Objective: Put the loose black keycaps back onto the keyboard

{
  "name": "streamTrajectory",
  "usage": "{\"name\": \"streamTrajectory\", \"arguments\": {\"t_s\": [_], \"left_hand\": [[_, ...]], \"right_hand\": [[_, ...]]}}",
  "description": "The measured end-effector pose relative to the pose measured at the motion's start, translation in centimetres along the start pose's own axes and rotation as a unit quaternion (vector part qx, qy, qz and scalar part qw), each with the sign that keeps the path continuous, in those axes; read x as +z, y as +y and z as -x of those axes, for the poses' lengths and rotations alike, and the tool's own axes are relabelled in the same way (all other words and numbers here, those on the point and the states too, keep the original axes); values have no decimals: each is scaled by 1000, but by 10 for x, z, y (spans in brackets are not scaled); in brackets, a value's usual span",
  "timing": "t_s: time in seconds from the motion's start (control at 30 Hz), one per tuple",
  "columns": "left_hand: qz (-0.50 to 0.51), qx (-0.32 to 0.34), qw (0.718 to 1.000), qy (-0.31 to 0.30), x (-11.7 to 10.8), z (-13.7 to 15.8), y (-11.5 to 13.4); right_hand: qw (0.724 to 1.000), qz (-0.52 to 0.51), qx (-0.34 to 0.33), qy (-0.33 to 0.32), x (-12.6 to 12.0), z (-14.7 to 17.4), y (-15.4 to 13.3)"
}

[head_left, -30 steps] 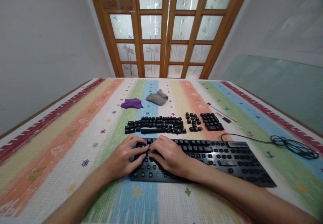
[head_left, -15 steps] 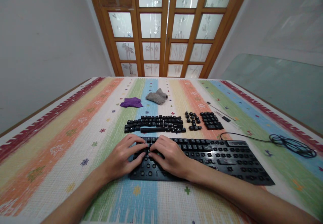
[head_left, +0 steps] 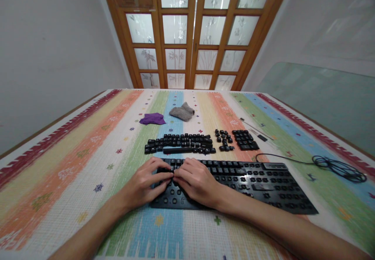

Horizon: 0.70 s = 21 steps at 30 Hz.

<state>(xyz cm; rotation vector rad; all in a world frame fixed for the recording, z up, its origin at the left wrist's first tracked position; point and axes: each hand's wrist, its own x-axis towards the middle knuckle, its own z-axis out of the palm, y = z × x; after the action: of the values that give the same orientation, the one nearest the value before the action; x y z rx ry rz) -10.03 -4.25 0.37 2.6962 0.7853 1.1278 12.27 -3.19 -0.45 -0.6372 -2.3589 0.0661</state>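
A black keyboard [head_left: 265, 187] lies across the table in front of me, many of its key positions bare and its upper rows still carrying keycaps. Over its left end, my left hand [head_left: 146, 180] is closed, thumb and index fingertips brought together. My right hand [head_left: 196, 181] comes from the other side, fingers pinched and meeting the left fingertips. Whatever is between them is too small and hidden to make out. Behind the keyboard sit rows of loose black keycaps [head_left: 180, 140], with a long space bar [head_left: 177, 150] at their front.
Further loose keycaps lie in a small cluster [head_left: 224, 139] and a number-pad block [head_left: 245, 140]. A purple cloth [head_left: 152, 119] and a grey cloth [head_left: 182, 112] rest farther back. Thin tools [head_left: 258, 129] lie right of them. The coiled cable [head_left: 340, 169] is at the right.
My fingertips have drawn together: the left thumb and index finger have moved right to meet the right hand's fingers, which have pinched closer. The keyboard and loose keycaps have stayed put.
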Motion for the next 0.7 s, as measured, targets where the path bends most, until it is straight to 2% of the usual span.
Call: {"name": "streamTrajectory", "arguments": {"t_s": [0.13,0.43,0.7], "left_hand": [[0,-3,1000,-6,1,1,-1],[-19,6,1000,-16,1,1,-2],[-23,6,1000,-19,5,1,-3]], "right_hand": [[999,-4,30,11,2,0,-3],[994,91,-56,10,-1,1,-2],[995,85,-41,-19,-4,0,-6]]}}
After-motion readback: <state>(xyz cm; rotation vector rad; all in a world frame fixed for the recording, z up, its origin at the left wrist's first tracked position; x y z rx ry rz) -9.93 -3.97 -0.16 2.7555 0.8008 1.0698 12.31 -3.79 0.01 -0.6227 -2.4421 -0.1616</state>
